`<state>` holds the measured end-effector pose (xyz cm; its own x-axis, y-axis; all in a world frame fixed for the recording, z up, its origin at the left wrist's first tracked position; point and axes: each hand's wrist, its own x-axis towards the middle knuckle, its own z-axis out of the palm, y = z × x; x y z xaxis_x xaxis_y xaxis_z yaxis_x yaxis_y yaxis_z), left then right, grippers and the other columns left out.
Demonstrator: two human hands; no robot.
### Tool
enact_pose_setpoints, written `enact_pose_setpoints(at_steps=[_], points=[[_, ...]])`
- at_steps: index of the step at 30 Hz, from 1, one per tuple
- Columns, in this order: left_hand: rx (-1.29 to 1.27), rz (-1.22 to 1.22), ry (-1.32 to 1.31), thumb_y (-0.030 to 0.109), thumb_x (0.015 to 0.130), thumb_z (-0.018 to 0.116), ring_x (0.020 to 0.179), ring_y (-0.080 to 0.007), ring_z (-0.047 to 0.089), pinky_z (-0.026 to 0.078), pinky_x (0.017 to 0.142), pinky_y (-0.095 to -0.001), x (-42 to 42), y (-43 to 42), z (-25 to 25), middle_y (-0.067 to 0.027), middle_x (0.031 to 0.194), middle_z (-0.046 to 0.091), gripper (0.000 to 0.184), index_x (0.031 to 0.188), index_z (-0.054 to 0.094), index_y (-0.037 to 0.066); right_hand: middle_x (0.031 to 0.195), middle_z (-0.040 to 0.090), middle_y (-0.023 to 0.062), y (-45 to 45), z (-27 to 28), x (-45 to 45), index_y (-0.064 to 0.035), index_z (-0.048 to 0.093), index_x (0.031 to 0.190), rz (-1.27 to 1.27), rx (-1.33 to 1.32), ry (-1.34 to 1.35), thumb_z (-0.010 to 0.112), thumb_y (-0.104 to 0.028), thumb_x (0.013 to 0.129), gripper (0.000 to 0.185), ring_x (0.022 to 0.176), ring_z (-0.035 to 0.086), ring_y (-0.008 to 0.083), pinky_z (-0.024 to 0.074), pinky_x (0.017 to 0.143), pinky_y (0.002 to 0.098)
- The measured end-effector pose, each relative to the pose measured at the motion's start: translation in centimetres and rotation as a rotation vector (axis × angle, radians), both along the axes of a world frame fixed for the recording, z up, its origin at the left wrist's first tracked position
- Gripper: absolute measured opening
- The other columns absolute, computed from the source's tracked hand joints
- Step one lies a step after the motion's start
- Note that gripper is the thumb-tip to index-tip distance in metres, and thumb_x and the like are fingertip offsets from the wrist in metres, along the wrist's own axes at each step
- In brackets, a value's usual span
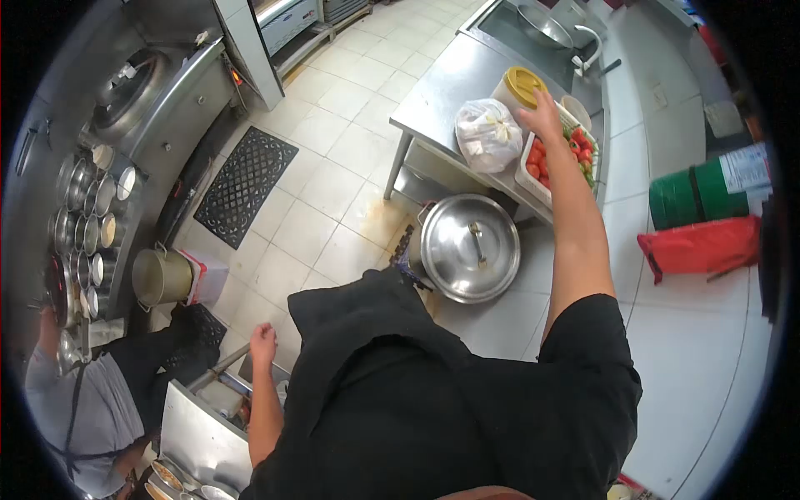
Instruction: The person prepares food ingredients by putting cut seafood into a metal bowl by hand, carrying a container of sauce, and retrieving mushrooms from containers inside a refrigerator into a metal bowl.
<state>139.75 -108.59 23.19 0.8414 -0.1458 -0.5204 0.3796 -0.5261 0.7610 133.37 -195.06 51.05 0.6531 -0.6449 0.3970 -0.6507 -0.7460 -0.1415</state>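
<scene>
My right hand (543, 115) reaches over the steel counter (446, 92), its fingers at the yellow lid of a tub (523, 86). Just left of it sits a tied white plastic bag (488, 136). Below the hand, partly behind my forearm, is a white crate (533, 185) of red tomatoes or peppers (536, 162) with some green. My left hand (263, 340) hangs over the floor at lower left, its fingers curled, near an open drawer or bin with a steel front (204, 433). Whether the curled fingers hold anything is too small to tell.
A large lidded pot (471, 248) stands on the floor by the counter. A co-worker (92, 408) is at the stove at far left, beside several metal containers (102, 196). A black mat (246, 185) lies on the tiles. The sink (583, 29) has a white tap (590, 52).
</scene>
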Motion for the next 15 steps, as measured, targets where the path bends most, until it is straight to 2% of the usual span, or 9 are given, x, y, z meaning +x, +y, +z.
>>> enact_pose_setpoints(at_steps=[4,7,8,11,15], points=[[0.081,0.032,0.082,0.013,0.091,0.062,0.070,-0.0103,0.059,0.049,0.054,-0.0258,-2.4,-2.6,1.8,-0.0025,0.086,0.063,0.017,0.106,0.063,0.005,0.142,0.049,0.0159,-6.2,-0.8,3.0,-0.0085,0.046,0.142,0.100,-0.097,0.185,0.075,-0.028,0.070,0.080,0.128,0.050,0.0354,0.0383,0.111,0.0408],[0.112,0.074,0.092,0.014,0.091,0.062,0.071,-0.0099,0.059,0.049,0.055,-0.0258,-2.6,-5.0,3.9,-0.0016,0.086,0.063,0.017,0.106,0.063,0.005,0.140,0.052,0.0163,-9.7,-1.4,4.1,-0.0096,0.045,0.144,0.259,0.067,0.318,0.073,-0.027,0.069,0.081,0.128,0.050,0.0336,0.0383,0.111,0.0404],[0.099,0.100,0.093,0.014,0.091,0.062,0.072,-0.0100,0.059,0.050,0.056,-0.0259,-2.7,-5.7,4.6,-0.0015,0.086,0.063,0.018,0.106,0.063,0.005,0.139,0.053,0.0166,-9.8,-1.2,4.8,-0.0090,0.042,0.145,0.205,0.060,0.355,0.078,-0.026,0.065,0.090,0.128,0.051,0.0312,0.0407,0.109,0.0395],[0.081,0.145,0.079,0.015,0.091,0.062,0.073,-0.0104,0.060,0.051,0.058,-0.0261,-2.8,-7.0,5.1,-0.0016,0.088,0.064,0.019,0.108,0.063,0.005,0.134,0.057,0.0167,-9.0,-0.1,7.4,-0.0079,0.047,0.141,0.081,0.070,0.400,0.079,-0.028,0.064,0.086,0.125,0.054,0.0310,0.0425,0.106,0.0397],[0.077,0.147,0.067,0.017,0.092,0.063,0.081,-0.0127,0.063,0.052,0.062,-0.0273,-2.0,-9.0,5.4,-0.0040,0.095,0.065,0.024,0.113,0.062,0.005,0.129,0.060,0.0182,-9.2,0.1,11.5,-0.0051,0.055,0.133,0.110,0.035,0.261,0.080,-0.029,0.063,0.078,0.122,0.056,0.0317,0.0445,0.103,0.0401]])
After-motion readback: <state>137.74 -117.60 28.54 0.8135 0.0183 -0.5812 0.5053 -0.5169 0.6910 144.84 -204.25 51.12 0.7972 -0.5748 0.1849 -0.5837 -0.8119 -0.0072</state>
